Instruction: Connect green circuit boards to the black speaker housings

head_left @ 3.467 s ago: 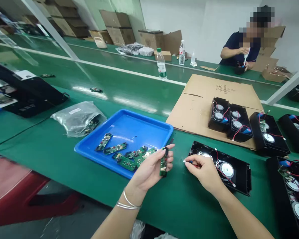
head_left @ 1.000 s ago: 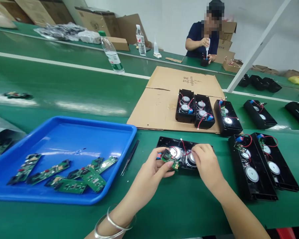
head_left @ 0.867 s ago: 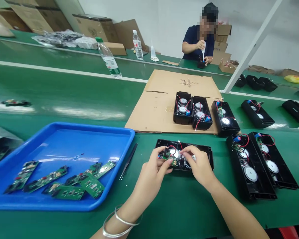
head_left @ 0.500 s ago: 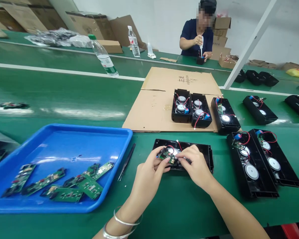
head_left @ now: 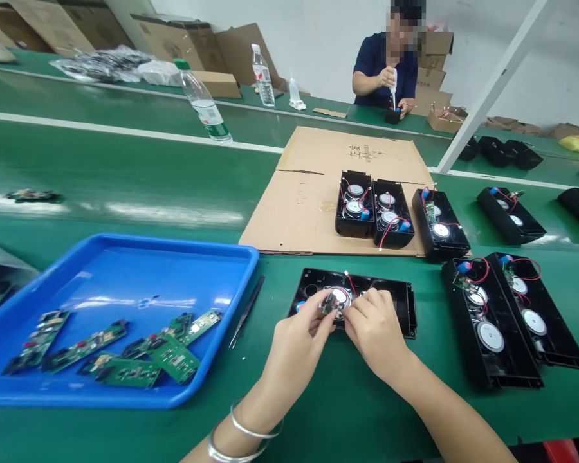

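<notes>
Closest to the viewer, two forearms reach over a green workbench [head_left: 352,415], silver bangles [head_left: 251,433] on the left wrist. The left hand [head_left: 292,341] has thumb and fingers clamped on a small circuit board [head_left: 330,302], holding it over a black speaker housing [head_left: 398,308], seemingly so that it stays steady while the other hand works. The right hand [head_left: 379,334] brings its bent fingertips to the board's near end; its knuckles hide the tips, so whether they pinch a wire cannot be told.

The housing lies long side towards the person, hollow side up, which leaves its speakers and the white-tipped wire lead [head_left: 347,275] reachable.

Left of it, tweezers [head_left: 247,312] lie just beside a blue tray [head_left: 125,270], probably for easy reach; the tray's raised rim keeps loose circuit boards [head_left: 174,360] together. To the right, two larger-looking housings [head_left: 492,341] stand side by side, hollow side up, perhaps to protect their wiring.

Beyond, two more housings [head_left: 354,222] sit on a flattened cardboard sheet [head_left: 289,206], maybe guarding against scratches. Farthest away, a co-worker [head_left: 367,67] tips a white nozzle bottle [head_left: 394,90] down into a small black part.
</notes>
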The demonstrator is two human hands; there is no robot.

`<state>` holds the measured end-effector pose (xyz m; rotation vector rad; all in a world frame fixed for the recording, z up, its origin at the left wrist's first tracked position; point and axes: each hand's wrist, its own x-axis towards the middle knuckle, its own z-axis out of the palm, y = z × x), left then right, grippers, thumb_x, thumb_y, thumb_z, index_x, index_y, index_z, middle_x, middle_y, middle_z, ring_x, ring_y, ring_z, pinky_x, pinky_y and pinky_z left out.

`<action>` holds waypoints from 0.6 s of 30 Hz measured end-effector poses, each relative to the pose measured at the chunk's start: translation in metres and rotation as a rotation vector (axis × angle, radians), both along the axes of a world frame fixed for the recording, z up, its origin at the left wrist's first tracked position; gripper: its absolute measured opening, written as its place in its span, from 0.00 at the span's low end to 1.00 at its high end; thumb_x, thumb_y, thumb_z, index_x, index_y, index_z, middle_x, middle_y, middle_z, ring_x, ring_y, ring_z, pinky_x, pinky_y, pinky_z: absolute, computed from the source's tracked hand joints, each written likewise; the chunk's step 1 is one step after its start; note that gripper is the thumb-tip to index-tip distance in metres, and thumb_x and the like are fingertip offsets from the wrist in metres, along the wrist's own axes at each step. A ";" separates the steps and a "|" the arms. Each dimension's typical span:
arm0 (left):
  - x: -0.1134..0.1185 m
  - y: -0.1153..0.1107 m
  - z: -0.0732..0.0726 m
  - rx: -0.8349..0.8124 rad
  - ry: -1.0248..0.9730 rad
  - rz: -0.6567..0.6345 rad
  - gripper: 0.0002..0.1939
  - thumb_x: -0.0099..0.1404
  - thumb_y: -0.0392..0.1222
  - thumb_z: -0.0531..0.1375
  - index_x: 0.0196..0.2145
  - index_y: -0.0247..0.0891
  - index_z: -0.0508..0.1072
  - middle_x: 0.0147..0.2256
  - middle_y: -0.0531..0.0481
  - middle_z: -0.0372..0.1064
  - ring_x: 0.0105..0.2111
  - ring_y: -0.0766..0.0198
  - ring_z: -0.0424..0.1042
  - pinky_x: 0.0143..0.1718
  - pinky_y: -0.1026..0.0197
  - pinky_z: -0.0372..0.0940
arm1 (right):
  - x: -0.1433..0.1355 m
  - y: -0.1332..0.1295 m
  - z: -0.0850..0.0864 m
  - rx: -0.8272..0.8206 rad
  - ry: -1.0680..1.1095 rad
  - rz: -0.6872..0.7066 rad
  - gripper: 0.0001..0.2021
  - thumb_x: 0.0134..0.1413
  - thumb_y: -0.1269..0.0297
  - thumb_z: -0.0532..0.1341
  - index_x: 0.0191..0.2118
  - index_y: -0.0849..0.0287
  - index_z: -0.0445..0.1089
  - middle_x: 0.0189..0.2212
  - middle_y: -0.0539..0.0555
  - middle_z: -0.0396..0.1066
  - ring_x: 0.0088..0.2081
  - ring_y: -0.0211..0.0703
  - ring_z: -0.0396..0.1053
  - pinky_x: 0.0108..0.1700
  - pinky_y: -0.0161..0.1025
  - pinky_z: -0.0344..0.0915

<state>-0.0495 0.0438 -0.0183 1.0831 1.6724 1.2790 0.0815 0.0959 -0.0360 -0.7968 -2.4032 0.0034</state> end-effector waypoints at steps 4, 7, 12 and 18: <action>0.000 -0.002 -0.001 0.040 -0.019 -0.022 0.13 0.56 0.38 0.60 0.41 0.42 0.74 0.32 0.51 0.76 0.30 0.57 0.77 0.34 0.61 0.73 | 0.002 0.000 -0.001 -0.130 0.069 -0.010 0.07 0.56 0.75 0.57 0.30 0.61 0.69 0.25 0.52 0.68 0.30 0.42 0.57 0.32 0.40 0.52; -0.002 -0.001 0.001 0.042 -0.075 -0.062 0.13 0.56 0.38 0.60 0.41 0.42 0.74 0.33 0.51 0.76 0.29 0.58 0.77 0.32 0.62 0.73 | 0.006 0.004 0.002 -0.353 0.082 -0.024 0.08 0.52 0.75 0.61 0.39 0.61 0.69 0.26 0.50 0.69 0.30 0.41 0.59 0.32 0.39 0.54; -0.004 0.000 -0.001 0.033 -0.137 -0.103 0.13 0.56 0.38 0.59 0.40 0.40 0.73 0.32 0.50 0.75 0.29 0.59 0.76 0.29 0.62 0.75 | 0.007 0.011 0.004 -0.463 0.006 0.002 0.04 0.52 0.74 0.62 0.34 0.59 0.70 0.25 0.50 0.67 0.31 0.41 0.60 0.32 0.38 0.56; -0.003 0.000 -0.004 0.041 -0.234 -0.113 0.12 0.56 0.41 0.58 0.39 0.40 0.71 0.32 0.52 0.74 0.31 0.60 0.77 0.28 0.61 0.76 | 0.006 0.013 0.006 -0.482 0.048 -0.002 0.05 0.51 0.75 0.62 0.35 0.60 0.71 0.26 0.51 0.68 0.32 0.42 0.62 0.34 0.39 0.59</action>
